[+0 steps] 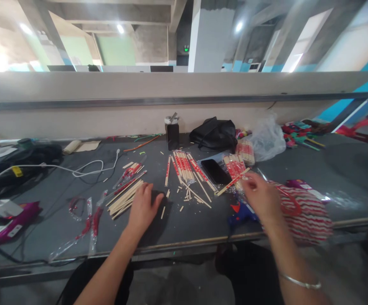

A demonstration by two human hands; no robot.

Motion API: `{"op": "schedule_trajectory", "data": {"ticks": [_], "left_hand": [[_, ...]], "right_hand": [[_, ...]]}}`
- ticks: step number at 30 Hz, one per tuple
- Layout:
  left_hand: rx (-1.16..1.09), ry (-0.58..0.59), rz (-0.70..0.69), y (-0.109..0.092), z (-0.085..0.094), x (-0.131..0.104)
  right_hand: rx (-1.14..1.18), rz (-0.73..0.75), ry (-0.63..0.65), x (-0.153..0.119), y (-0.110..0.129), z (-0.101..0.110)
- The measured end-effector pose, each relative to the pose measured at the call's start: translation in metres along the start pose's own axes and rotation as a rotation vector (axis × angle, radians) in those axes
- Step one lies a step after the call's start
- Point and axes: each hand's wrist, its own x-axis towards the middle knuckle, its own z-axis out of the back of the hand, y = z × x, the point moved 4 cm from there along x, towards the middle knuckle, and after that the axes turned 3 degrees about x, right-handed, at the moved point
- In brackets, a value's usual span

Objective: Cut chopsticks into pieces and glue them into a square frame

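Note:
My left hand (143,206) rests palm down at the right end of a pile of bare wooden chopsticks (123,201), its fingers stretched out and the thumb apart. My right hand (260,195) pinches the upper end of a pair of chopsticks in a red printed wrapper (233,182), held slantwise above the table. Several wrapped chopsticks (184,166) lie side by side in the middle, with short broken stick pieces (187,195) scattered before them. Beneath my right hand sits a blue tool (241,213), possibly a glue gun, partly hidden.
A black phone (216,171) lies by more wrapped bundles (234,166). Torn red wrappers (96,216), a white cable (88,173) and a purple packet (15,224) are at left. A striped cloth (304,212) is at right; a black bag (214,133) and clear plastic bag (268,137) stand behind.

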Motion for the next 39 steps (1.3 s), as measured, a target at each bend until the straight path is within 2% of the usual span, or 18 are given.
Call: {"op": "schedule_trajectory", "data": {"ticks": [2, 4, 7, 11, 16, 18, 21, 23, 26, 29, 31, 36, 39], "left_hand": [[0.015, 0.046, -0.037, -0.018, -0.015, -0.009], [0.066, 0.089, -0.037, -0.030, -0.023, -0.018], [0.102, 0.124, -0.052, -0.042, -0.025, -0.028], [0.087, 0.153, -0.084, -0.050, -0.024, -0.032], [-0.044, 0.211, -0.107, -0.064, -0.028, -0.030], [-0.172, 0.273, -0.170, -0.078, -0.028, -0.028], [-0.483, 0.379, -0.332, -0.104, -0.025, -0.026], [-0.702, 0.372, -0.345, -0.112, -0.020, -0.024], [-0.892, 0.245, -0.156, -0.105, -0.017, -0.018], [-0.937, 0.147, 0.028, -0.091, -0.019, -0.012], [-0.953, 0.122, 0.116, -0.084, -0.019, -0.009], [-1.148, 0.196, 0.315, -0.076, -0.020, -0.001], [-1.327, 0.252, 0.396, -0.074, -0.019, 0.001]], "right_hand": [[0.099, 0.150, 0.162, -0.012, 0.032, -0.022], [0.030, 0.233, 0.288, -0.022, 0.056, -0.042], [-0.109, 0.256, 0.404, -0.029, 0.073, -0.059], [-0.146, 0.216, 0.452, -0.026, 0.077, -0.067], [-0.173, 0.075, 0.490, -0.021, 0.073, -0.075], [-0.148, 0.048, 0.517, -0.020, 0.071, -0.076], [-0.104, 0.017, 0.547, -0.018, 0.067, -0.076], [-0.067, -0.011, 0.553, -0.017, 0.062, -0.075], [0.045, -0.041, 0.569, -0.017, 0.054, -0.071], [0.246, -0.042, 0.615, -0.022, 0.052, -0.065], [0.384, -0.048, 0.660, -0.028, 0.054, -0.061], [1.085, -0.271, 0.974, -0.054, 0.076, -0.063], [1.218, -0.317, 1.069, -0.063, 0.090, -0.068]]}}
